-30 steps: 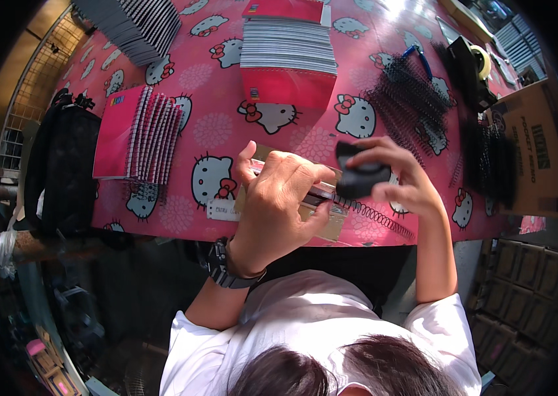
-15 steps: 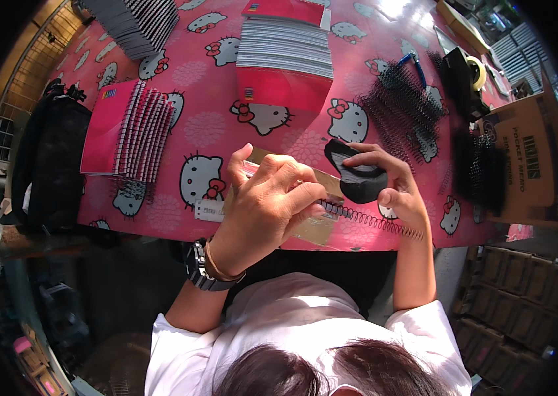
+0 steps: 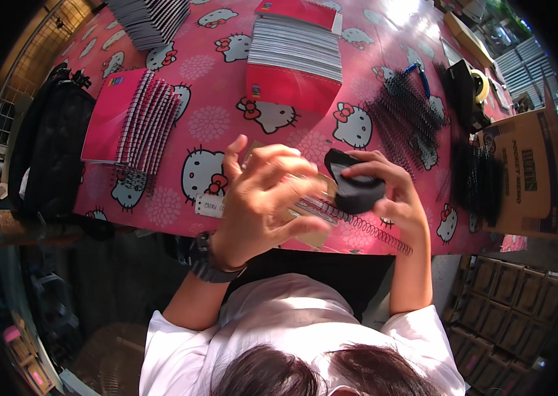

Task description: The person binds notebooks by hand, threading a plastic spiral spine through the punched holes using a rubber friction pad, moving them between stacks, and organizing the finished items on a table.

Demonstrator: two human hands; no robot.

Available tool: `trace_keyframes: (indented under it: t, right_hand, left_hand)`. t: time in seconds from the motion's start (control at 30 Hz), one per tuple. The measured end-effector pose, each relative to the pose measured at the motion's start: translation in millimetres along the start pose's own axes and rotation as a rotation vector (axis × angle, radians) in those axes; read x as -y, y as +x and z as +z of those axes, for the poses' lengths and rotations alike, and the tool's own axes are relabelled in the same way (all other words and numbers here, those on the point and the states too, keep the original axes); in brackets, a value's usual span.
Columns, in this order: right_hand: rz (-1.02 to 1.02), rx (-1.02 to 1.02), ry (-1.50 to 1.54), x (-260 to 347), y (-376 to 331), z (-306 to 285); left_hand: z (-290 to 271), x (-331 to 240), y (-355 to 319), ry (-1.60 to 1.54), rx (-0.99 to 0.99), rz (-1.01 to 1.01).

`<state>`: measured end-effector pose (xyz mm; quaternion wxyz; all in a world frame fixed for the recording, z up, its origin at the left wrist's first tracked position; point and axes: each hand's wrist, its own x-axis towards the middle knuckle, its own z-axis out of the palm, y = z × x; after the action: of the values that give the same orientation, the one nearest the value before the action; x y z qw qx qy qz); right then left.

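1. Clearly, three groups of notebooks stand on the pink, cartoon-printed tablecloth (image 3: 226, 112): a thick block of white pages with glossy pink covers (image 3: 294, 56) at the top centre, a pink-covered spiral-bound batch (image 3: 130, 122) at left, and a grey-white spiral-edged pile (image 3: 150, 20) at the upper left. Single notebooks are too tightly packed to count.
2. One loose heap of black wire coils (image 3: 407, 109) lies at right, with one blue slender object (image 3: 424, 80) at its upper end; one pale roll of tape (image 3: 480, 86) and one brown cardboard box (image 3: 529, 178) sit farther right.
3. One black, rounded, palm-sized object (image 3: 358, 191) is in the right hand (image 3: 394, 191), whose fingers and thumb curl around it.
4. The left hand (image 3: 266, 198) is loosely open, fingers spread and bent, above one golden flat board (image 3: 315, 239); whether it touches anything beneath, I cannot tell.
5. One long black wire spiral (image 3: 371, 229) lies between the hands, its left end beside the left fingers, running below the black object toward the right wrist.
6. One white written-on strip (image 3: 210, 206) lies just left of the left hand.
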<state>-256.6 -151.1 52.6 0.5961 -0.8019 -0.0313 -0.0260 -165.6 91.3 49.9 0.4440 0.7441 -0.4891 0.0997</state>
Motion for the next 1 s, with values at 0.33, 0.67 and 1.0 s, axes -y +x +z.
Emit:
trace_keyframes:
  t: [0.33,0.67,1.0]
  right_hand:
    - [-0.151,0.156,-0.086,34.4,11.2,-4.6]
    - [-0.086,-0.014,-0.568,32.7,31.7,19.4]
    - [-0.103,0.153,-0.073,37.5,42.2,25.3]
  left_hand:
    - [3.2,10.2,-28.2,-0.222,-0.288,-0.425]
    - [9.8,8.4,-32.8,-0.208,-0.362,-0.474]
    - [10.4,8.2,-32.0,-0.223,-0.373,-0.459]
